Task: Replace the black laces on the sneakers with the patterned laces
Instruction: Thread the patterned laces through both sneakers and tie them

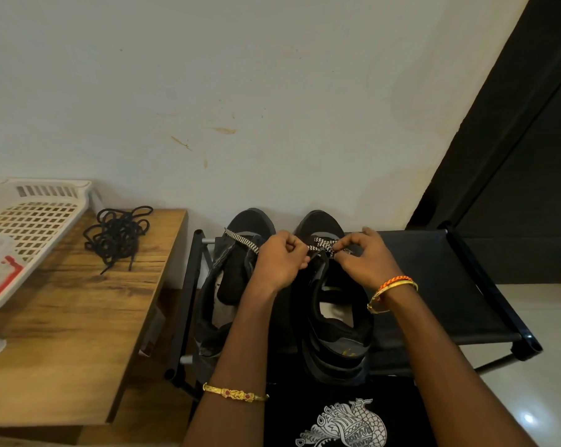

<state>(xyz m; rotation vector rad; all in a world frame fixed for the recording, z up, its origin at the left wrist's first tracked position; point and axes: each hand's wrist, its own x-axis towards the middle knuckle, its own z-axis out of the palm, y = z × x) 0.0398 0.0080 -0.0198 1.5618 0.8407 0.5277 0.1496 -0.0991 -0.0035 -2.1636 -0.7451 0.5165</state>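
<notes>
Two dark sneakers stand side by side on a black fabric rack (440,285), toes toward the wall. The left sneaker (221,304) has no lace through its eyelets. Over the right sneaker (334,321), my left hand (280,258) and my right hand (364,256) both pinch a black-and-white patterned lace (322,245) near the toe-end eyelets. One stretch of that patterned lace (240,239) trails left across the left sneaker's toe. The removed black laces (118,235) lie in a tangled heap on the wooden table.
The wooden table (72,333) stands to the left of the rack. A white plastic basket (30,217) sits at its far left. The wall rises directly behind the sneakers. A dark door (524,156) is at the right, and pale floor (531,382) below it.
</notes>
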